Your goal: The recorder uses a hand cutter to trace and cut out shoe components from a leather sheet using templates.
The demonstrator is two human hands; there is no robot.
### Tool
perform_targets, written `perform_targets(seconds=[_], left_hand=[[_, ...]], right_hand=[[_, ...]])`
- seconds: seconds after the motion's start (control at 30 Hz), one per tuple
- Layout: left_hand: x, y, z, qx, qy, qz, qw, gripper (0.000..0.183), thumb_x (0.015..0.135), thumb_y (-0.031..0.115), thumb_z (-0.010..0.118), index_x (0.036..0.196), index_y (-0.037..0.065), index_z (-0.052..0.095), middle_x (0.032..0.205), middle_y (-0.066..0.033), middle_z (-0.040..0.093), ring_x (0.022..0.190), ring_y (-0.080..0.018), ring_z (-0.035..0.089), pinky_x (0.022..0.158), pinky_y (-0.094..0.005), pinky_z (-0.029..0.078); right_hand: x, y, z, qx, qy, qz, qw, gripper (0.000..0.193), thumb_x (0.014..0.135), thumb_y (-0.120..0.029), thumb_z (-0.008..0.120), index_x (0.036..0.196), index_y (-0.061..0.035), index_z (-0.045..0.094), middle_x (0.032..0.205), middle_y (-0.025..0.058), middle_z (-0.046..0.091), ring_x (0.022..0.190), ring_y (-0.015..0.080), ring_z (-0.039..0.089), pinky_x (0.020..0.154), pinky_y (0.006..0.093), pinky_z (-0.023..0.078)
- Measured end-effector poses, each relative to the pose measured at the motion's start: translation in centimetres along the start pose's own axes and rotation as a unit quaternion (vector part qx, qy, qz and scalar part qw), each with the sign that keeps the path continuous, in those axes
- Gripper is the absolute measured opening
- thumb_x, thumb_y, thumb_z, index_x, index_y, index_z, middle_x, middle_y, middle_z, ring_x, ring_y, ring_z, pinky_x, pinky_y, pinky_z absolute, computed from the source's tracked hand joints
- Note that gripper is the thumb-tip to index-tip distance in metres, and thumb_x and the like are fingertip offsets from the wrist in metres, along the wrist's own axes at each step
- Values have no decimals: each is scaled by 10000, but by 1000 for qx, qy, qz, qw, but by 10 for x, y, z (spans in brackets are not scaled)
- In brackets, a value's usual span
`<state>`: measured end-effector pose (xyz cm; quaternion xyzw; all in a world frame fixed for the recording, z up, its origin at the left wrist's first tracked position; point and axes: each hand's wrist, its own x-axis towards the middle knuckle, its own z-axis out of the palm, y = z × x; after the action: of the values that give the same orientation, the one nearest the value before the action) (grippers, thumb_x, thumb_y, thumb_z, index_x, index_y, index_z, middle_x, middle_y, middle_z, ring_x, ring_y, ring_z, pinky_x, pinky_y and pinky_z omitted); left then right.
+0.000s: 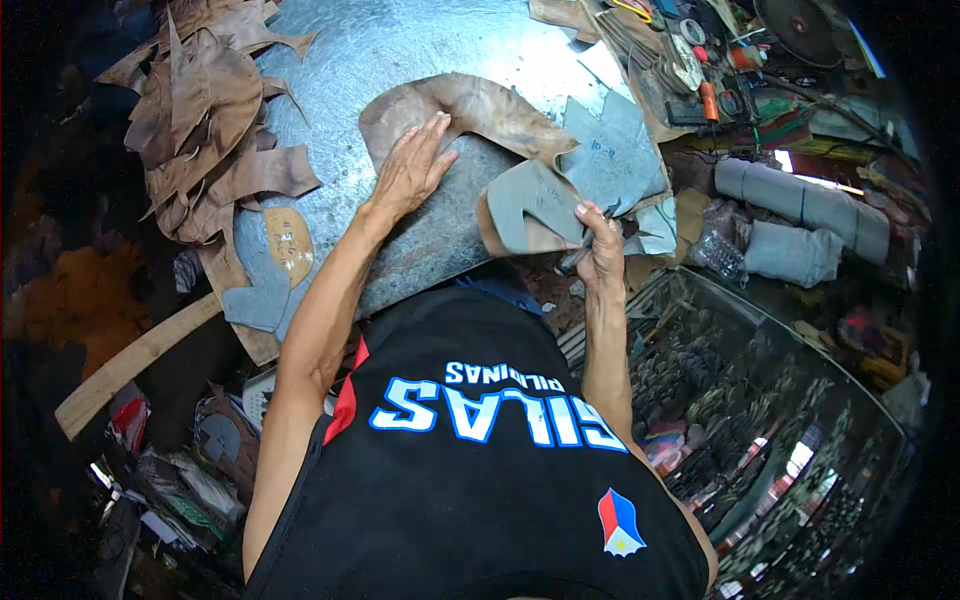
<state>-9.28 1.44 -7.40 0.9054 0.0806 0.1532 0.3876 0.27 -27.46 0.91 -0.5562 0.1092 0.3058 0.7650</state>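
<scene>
A curved strip of brown leather [480, 103] lies on the metal-topped table. My left hand [415, 160] rests on its left part, fingers stretched out and palm down. At the table's near right edge is a grey shoe-part template [522, 195] with a notch cut in it, lying over a piece of brown leather [488, 225]. My right hand [600, 245] is closed at the template's right edge, thumb pressed on top. A dark slim tool [570, 264] is also in that hand; its kind is partly hidden by the fingers.
Leather scraps [200, 120] heap up at the left of the table [330, 40]. Grey templates [610, 150] lie at the right, a tan one [288, 245] at the near left. Tools, tape and an orange-handled tool [709, 100] crowd the far right. A glass-topped case [780, 400] stands near right.
</scene>
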Motion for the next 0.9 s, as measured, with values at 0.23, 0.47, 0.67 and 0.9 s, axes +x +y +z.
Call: perform_targets(seconds=[0.23, 0.47, 0.67, 0.9], left_hand=[[2, 18, 2, 139, -36, 1, 990, 558, 972, 377, 532, 1411, 46, 437, 1456, -182, 447, 1328, -325, 450, 1133, -480, 306], [30, 95, -10, -111, -140, -161, 971, 536, 994, 426, 481, 1311, -2, 540, 1377, -219, 524, 1285, -360, 490, 1098, -417, 364], [43, 177, 41, -419, -211, -64, 881, 467, 907, 293, 691, 1250, -8, 592, 1143, -127, 670, 1047, -177, 631, 903, -329, 507], [64, 168, 57, -349, -169, -141, 911, 225, 967, 199, 596, 959, -8, 686, 785, -59, 696, 729, -120, 630, 678, -305, 510]], right_hand=[[-18, -28, -50, -125, -77, 126, 981, 284, 822, -128, 689, 1051, 30, 631, 938, 90, 682, 841, 152, 638, 784, 283, 508], [-11, -74, -77, 86, -71, 5, 994, 339, 910, -114, 616, 1205, 29, 533, 1108, 136, 659, 1003, 226, 667, 873, 357, 565], [12, -76, -30, 177, -31, -70, 981, 279, 920, -112, 622, 1172, -23, 542, 1078, 103, 663, 953, 208, 674, 795, 367, 594], [29, -71, -57, 135, -66, -40, 988, 256, 906, -131, 638, 1138, -73, 547, 988, 62, 652, 784, 171, 652, 571, 312, 534]])
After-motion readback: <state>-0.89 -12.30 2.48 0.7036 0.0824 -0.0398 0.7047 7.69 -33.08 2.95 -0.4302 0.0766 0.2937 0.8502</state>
